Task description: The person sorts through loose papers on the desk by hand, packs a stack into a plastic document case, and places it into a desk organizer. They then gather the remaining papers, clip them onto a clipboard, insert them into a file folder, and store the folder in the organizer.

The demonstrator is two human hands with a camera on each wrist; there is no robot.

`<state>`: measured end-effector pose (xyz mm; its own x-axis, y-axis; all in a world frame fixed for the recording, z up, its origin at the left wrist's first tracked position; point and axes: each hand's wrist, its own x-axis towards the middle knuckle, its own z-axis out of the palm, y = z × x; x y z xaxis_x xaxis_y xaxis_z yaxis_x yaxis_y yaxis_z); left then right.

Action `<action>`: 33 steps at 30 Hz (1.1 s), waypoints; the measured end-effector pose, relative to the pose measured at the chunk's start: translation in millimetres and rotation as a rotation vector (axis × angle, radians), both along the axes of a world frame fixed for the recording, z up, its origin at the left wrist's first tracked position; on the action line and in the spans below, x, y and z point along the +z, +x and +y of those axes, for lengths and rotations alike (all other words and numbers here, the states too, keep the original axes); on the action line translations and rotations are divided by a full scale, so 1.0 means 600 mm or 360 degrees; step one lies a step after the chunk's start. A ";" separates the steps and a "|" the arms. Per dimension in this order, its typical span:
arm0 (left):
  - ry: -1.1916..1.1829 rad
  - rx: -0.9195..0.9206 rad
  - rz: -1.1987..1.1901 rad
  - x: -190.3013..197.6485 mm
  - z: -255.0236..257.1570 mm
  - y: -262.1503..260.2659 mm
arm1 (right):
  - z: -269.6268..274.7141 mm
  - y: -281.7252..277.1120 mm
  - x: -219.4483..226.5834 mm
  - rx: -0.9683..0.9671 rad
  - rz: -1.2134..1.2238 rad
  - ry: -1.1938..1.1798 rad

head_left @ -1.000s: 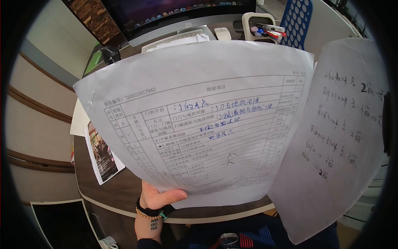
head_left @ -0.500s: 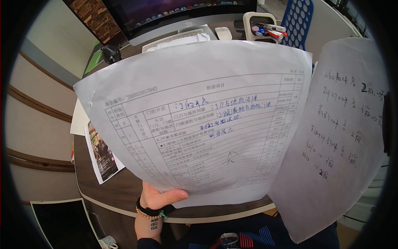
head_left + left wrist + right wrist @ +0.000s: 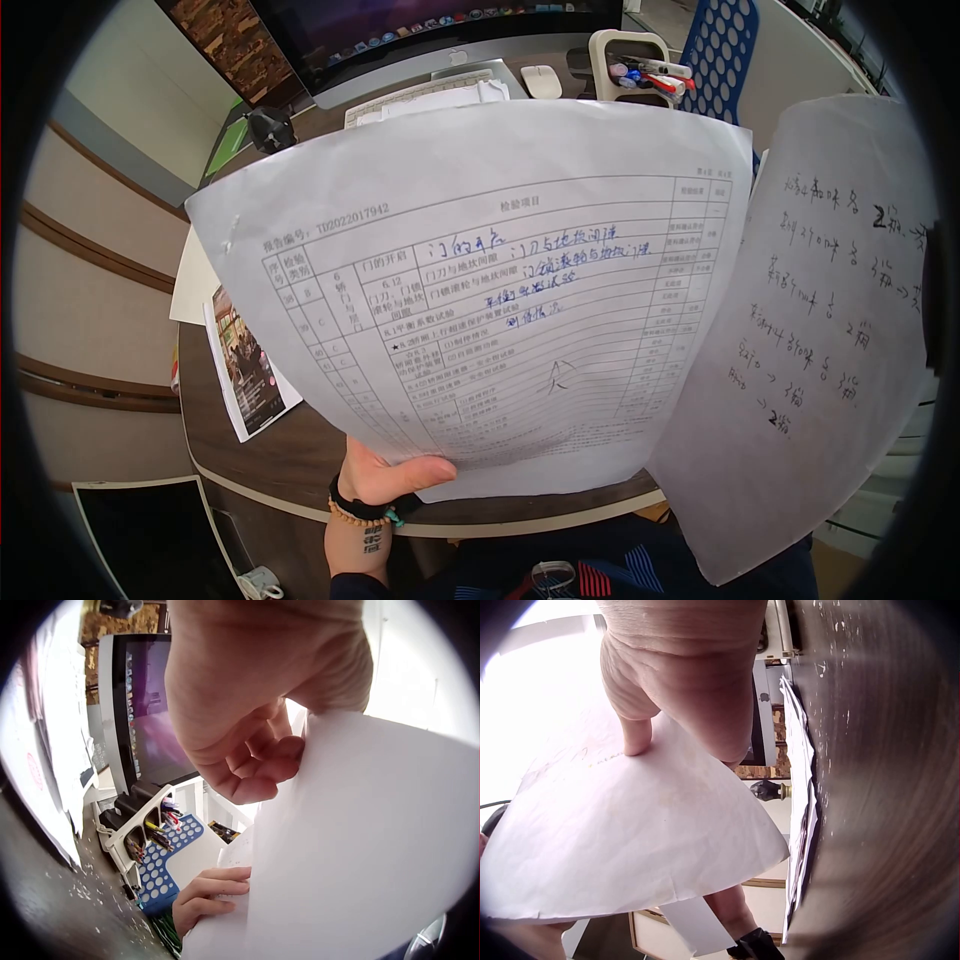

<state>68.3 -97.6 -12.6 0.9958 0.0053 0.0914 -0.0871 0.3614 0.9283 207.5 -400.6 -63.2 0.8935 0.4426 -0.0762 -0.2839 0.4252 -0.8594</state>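
A printed form with blue handwriting (image 3: 600, 400) curves upright across the head view. My left hand (image 3: 385, 480) pinches its lower left edge, thumb on the front, other fingers behind. The left wrist view shows that hand (image 3: 262, 690) with curled fingers at the white sheet (image 3: 360, 840). On the right hangs a second sheet with black handwriting (image 3: 740, 480). My right hand, out of sight in the head view, appears in the left wrist view (image 3: 206, 900) and the right wrist view (image 3: 690, 675), gripping paper (image 3: 667, 847) between thumb and fingers.
Behind the papers stand a monitor (image 3: 430, 65), a keyboard (image 3: 385, 103), a white mouse (image 3: 541, 82) and a pen holder (image 3: 600, 62). A printed picture sheet (image 3: 245, 375) lies on the dark desk (image 3: 215, 435) at left. A blue perforated panel (image 3: 720, 50) is at back right.
The printed form's upper left corner has shifted slightly to the right, and its surface bends a little differently. Both hands keep their hold on the paper.
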 end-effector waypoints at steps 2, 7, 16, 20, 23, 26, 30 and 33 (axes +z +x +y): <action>0.0007 -0.0006 -0.0011 -0.002 0.001 0.000 | 0.001 -0.001 0.002 -0.0007 -0.0006 -0.0012; 0.0028 -0.0001 0.0003 0.001 0.001 -0.001 | 0.004 -0.005 0.007 -0.0019 -0.0021 -0.0040; -0.0210 -0.0156 0.0498 0.015 0.004 0.011 | 0.017 -0.005 0.016 0.0032 -0.0057 -0.0109; -0.0178 -0.0237 0.0701 0.007 -0.002 0.040 | 0.035 0.001 0.041 -0.0031 -0.0358 -0.0564; -0.0251 -0.0304 0.0567 -0.004 -0.001 0.051 | 0.031 0.006 0.035 0.0039 -0.0385 -0.0672; -0.0300 -0.0431 0.0584 -0.002 0.002 0.058 | 0.032 0.003 0.037 0.0134 -0.0312 -0.0671; -0.0252 -0.0425 0.0548 0.003 -0.010 0.060 | 0.035 -0.002 0.039 0.0228 -0.0309 -0.0632; -0.0141 -0.0463 0.0512 0.004 -0.011 0.061 | 0.037 -0.006 0.041 0.0253 -0.0306 -0.0586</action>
<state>105.1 -104.1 -10.4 0.9346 -0.2857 -0.2120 0.3187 0.4074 0.8559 204.1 -378.5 -38.8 0.8297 0.5502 -0.0938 -0.1416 0.0450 -0.9889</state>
